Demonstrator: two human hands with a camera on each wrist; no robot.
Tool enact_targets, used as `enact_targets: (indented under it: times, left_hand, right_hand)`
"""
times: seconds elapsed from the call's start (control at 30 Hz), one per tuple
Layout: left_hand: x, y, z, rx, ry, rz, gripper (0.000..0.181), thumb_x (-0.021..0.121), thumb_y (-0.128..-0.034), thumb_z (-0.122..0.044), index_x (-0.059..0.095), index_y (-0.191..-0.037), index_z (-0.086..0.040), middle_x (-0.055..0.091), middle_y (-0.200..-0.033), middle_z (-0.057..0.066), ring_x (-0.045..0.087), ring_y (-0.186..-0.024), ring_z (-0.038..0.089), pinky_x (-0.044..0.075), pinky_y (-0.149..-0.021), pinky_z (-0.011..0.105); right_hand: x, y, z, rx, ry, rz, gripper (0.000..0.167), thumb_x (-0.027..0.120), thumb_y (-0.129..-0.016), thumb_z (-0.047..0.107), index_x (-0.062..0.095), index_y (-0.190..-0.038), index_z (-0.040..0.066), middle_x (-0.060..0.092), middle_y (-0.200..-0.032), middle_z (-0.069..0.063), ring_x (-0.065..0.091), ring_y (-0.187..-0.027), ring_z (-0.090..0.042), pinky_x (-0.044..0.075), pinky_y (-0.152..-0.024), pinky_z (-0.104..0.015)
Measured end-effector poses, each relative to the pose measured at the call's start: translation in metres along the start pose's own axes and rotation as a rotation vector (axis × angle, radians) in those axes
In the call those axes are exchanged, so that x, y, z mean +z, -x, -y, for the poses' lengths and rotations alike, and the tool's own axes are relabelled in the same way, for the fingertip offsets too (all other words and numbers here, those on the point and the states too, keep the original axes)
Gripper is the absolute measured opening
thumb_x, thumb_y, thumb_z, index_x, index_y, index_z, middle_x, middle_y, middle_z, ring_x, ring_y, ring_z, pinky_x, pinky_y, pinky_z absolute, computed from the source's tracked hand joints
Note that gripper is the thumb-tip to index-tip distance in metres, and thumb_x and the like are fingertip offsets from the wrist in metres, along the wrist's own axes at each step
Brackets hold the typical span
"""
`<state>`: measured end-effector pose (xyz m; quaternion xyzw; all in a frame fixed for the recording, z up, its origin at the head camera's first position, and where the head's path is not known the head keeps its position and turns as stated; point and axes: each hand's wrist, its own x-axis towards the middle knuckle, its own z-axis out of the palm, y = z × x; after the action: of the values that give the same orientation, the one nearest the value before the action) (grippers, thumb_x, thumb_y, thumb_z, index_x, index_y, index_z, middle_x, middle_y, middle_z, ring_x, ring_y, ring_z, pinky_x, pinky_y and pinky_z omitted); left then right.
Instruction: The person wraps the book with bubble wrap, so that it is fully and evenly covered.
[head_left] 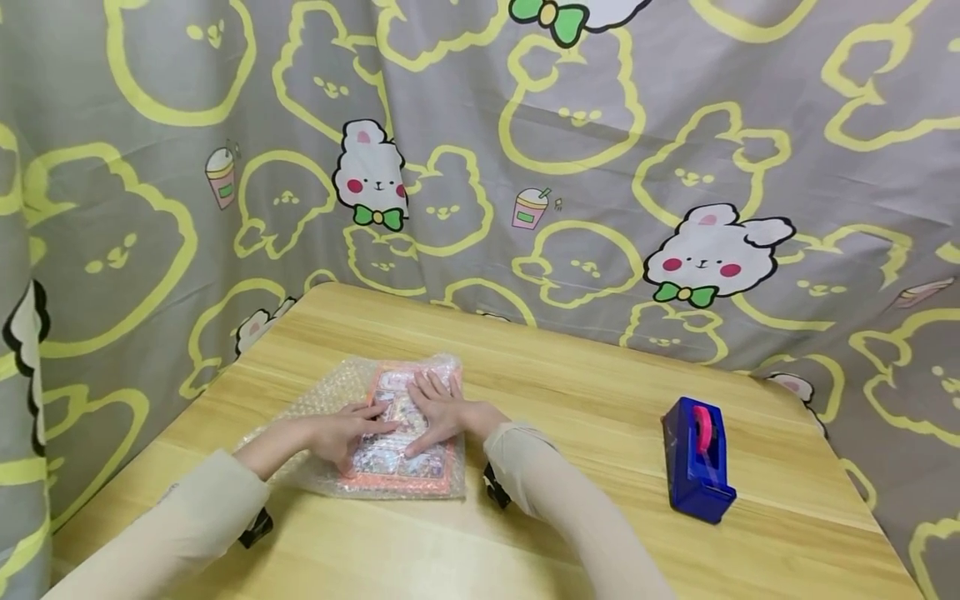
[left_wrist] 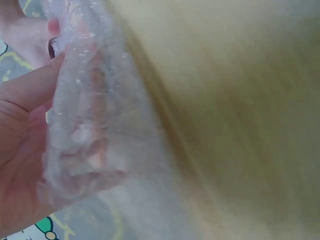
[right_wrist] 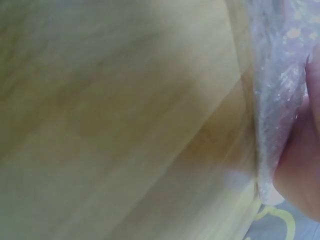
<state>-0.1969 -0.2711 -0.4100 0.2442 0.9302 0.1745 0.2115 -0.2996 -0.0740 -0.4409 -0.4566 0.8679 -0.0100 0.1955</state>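
A flat, orange-red-bordered package [head_left: 405,412] printed with small illustrated panels lies on the wood-grained surface [head_left: 600,392], left of centre, showing through clear bubble wrap [head_left: 315,404] that covers its top and spreads out past its left side. Both hands rest on it. The left hand [head_left: 337,437] touches the package's left part, its grip apart, fingers pointing right across the panels and thumb lower down, near the left border; in the left wrist view that thumb lies against the crinkled edge of the wrap. The right hand [head_left: 438,412] is spread over the upper right part, its grip likewise apart, with fingers fanned toward the far edge and thumb pointing back toward the left hand. Beige sleeves [head_left: 570,508] cover both forearms, and a small black device [head_left: 257,530] shows under each wrist. Well apart to the right, a blue tape dispenser [head_left: 693,487] stands with a pink roll [head_left: 702,429] in it. Behind the surface hangs a grey curtain [head_left: 480,108] patterned with yellow outlines, white rabbits and drink cups.
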Motion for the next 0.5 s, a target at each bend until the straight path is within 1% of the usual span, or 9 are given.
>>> enact_targets:
  times: [0.1, 0.2, 0.27, 0.4, 0.5]
  left_hand:
    - [-0.002, 0.002, 0.0, -0.017, -0.001, 0.005, 0.085, 0.076, -0.0626, -0.005, 0.038, -0.139, -0.008, 0.012, -0.148, 0.026, 0.011, -0.13, 0.052, 0.02, -0.099, 0.066]
    - [-0.003, 0.005, 0.0, -0.008, 0.016, -0.012, 0.086, 0.076, -0.0633, -0.005, 0.035, -0.139, -0.005, 0.009, -0.148, 0.027, 0.011, -0.13, 0.052, 0.019, -0.099, 0.066]
    - [-0.003, 0.008, 0.0, 0.006, 0.024, -0.036, 0.087, 0.076, -0.0634, -0.005, 0.034, -0.139, -0.002, 0.009, -0.148, 0.028, 0.013, -0.129, 0.053, 0.019, -0.099, 0.066]
    - [0.002, 0.015, -0.001, 0.012, 0.033, -0.077, 0.084, 0.073, -0.0684, -0.008, 0.03, -0.14, 0.001, 0.009, -0.146, 0.031, 0.017, -0.127, 0.055, 0.02, -0.098, 0.066]
    - [0.008, 0.024, 0.0, -0.015, 0.05, -0.107, 0.078, 0.07, -0.0766, -0.016, 0.028, -0.14, 0.002, 0.01, -0.146, 0.031, 0.017, -0.126, 0.056, 0.021, -0.098, 0.066]
  right_hand:
    - [-0.001, -0.001, 0.002, -0.002, -0.018, 0.009, 0.113, 0.058, -0.072, 0.068, -0.009, -0.146, 0.013, -0.02, -0.15, -0.008, -0.02, -0.136, -0.024, -0.016, -0.106, -0.05]
    - [-0.003, -0.002, 0.004, 0.006, -0.016, 0.027, 0.112, 0.057, -0.073, 0.068, -0.01, -0.146, 0.014, -0.021, -0.15, -0.007, -0.021, -0.135, -0.024, -0.017, -0.105, -0.049]
    - [-0.004, -0.003, 0.004, 0.012, -0.014, 0.034, 0.112, 0.057, -0.073, 0.068, -0.01, -0.146, 0.014, -0.021, -0.15, -0.007, -0.022, -0.135, -0.024, -0.017, -0.105, -0.049]
    - [-0.005, -0.002, 0.005, 0.014, -0.018, 0.035, 0.113, 0.057, -0.072, 0.068, -0.011, -0.146, 0.014, -0.022, -0.149, -0.007, -0.022, -0.135, -0.023, -0.017, -0.105, -0.049]
    - [-0.005, -0.001, 0.006, 0.011, -0.016, 0.029, 0.114, 0.058, -0.072, 0.068, -0.011, -0.146, 0.014, -0.022, -0.149, -0.007, -0.022, -0.135, -0.023, -0.017, -0.105, -0.049]
